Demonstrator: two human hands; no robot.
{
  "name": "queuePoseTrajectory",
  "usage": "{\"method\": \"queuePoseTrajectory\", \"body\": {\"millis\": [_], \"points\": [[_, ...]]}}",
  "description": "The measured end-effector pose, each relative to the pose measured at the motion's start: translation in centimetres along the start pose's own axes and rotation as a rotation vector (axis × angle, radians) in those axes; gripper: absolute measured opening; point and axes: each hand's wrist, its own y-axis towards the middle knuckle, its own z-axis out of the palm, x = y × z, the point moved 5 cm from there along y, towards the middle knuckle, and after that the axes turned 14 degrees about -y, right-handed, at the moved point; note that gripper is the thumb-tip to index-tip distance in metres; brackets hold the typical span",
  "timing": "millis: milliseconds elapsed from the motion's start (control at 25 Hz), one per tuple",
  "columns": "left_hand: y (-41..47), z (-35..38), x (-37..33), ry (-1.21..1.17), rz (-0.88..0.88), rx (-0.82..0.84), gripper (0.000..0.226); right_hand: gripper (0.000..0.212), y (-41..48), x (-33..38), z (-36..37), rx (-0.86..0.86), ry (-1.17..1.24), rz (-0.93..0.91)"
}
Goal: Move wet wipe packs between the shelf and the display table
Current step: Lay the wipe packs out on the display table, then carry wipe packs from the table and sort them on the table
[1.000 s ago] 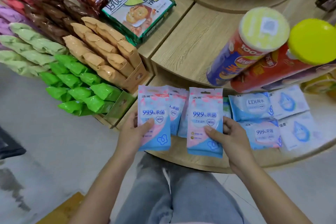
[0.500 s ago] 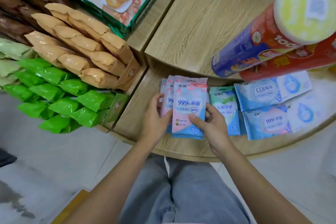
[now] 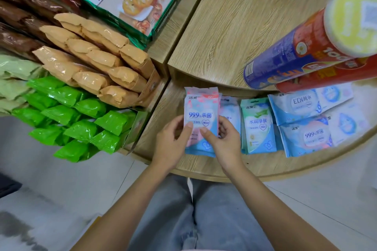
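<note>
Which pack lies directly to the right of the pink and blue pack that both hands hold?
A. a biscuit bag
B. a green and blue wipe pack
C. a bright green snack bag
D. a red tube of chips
B: past a pale pack mostly hidden behind the right hand, the green and blue wipe pack lies flat on the wooden table, beside the pink and blue pack that the left hand also grips.

Two pink-and-blue plastic wet wipe packs (image 3: 201, 116), held apart a second ago, one in each hand, now sit stacked as one bundle over the curved wooden display table (image 3: 204, 167). The left hand (image 3: 171, 142) and right hand (image 3: 222, 142) have closed in together, thumbs pressed on the front pack. A pale blue wipe pack (image 3: 229, 112) and green-topped wipe pack (image 3: 258, 126) are now uncovered beside them.
</note>
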Motion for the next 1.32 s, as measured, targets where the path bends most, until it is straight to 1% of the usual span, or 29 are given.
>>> {"method": "queuePoseTrajectory", "body": {"millis": [160,240,320,400,480,600,680,720,760,800,840,880,960,1040,1120,1200,1240,1320], "points": [[0.0,0.1,0.4,0.106,0.032,0.025,0.055,0.049,-0.8,-0.4,0.3,-0.201,-0.344,-0.062],[0.2,-0.1,0.7,0.11,0.03,0.024,0.057,0.061,-0.8,-0.6,0.2,-0.239,-0.353,-0.069],[0.1,0.0,0.5,0.087,0.032,0.032,0.057,0.066,-0.6,-1.0,0.4,-0.19,-0.268,-0.045],[0.2,-0.1,0.5,0.028,0.019,0.044,0.054,0.061,-0.7,-1.2,1.1,-0.155,-0.224,-0.03],[0.3,-0.1,0.6,-0.026,-0.003,0.067,0.052,0.06,-0.7,-1.4,1.6,-0.173,-0.25,-0.045],[0.5,-0.5,-0.2,0.026,0.008,0.085,0.048,0.055,-0.3,-1.1,1.3,-0.154,-0.258,-0.077],[0.2,-0.8,-1.4,0.072,0.04,0.059,0.039,0.039,-0.1,-0.9,0.3,-0.124,-0.246,-0.047],[0.0,-1.2,-2.0,0.104,0.075,0.01,0.032,0.027,-0.2,-0.9,-0.5,-0.12,-0.232,-0.037],[-0.4,-1.6,-2.9,0.164,0.145,-0.034,0.026,0.018,-0.4,-0.9,-1.6,-0.132,-0.21,-0.037],[-0.8,-1.7,-3.9,0.228,0.221,-0.05,0.019,0.017,-0.9,-1.0,-2.6,-0.152,-0.201,-0.038],[-1.4,-1.9,-4.6,0.26,0.281,-0.032,0.012,0.02,-1.5,-1.4,-3.4,-0.162,-0.212,-0.033],[-1.9,-1.7,-5.0,0.267,0.322,0.025,0.009,0.021,-2.3,-1.9,-4.1,-0.163,-0.229,-0.026],[-3.3,-0.2,-5.5,0.316,0.36,0.24,0.017,0.015,-5.0,-3.2,-5.8,-0.209,-0.227,0.011],[-4.5,2.1,-5.5,0.455,0.353,0.496,0.015,0.014,-8.3,-5.1,-6.6,-0.29,-0.185,0.076],[-5.5,5.1,-5.7,0.621,0.423,0.71,0.009,0.014,-12.1,-6.9,-6.9,-0.368,-0.127,0.146],[-7.1,9.3,-5.4,0.801,0.518,0.855,0.02,0.015,-16.6,-9.7,-7.5,-0.475,-0.056,0.248],[-8.0,11.4,-5.3,0.867,0.543,0.912,0.021,0.018,-18.9,-11.1,-7.7,-0.522,-0.015,0.301],[-11.1,16.3,-4.5,0.986,0.603,1.061,0.016,0.021,-23.7,-14.2,-8.6,-0.629,0.088,0.393]]}}
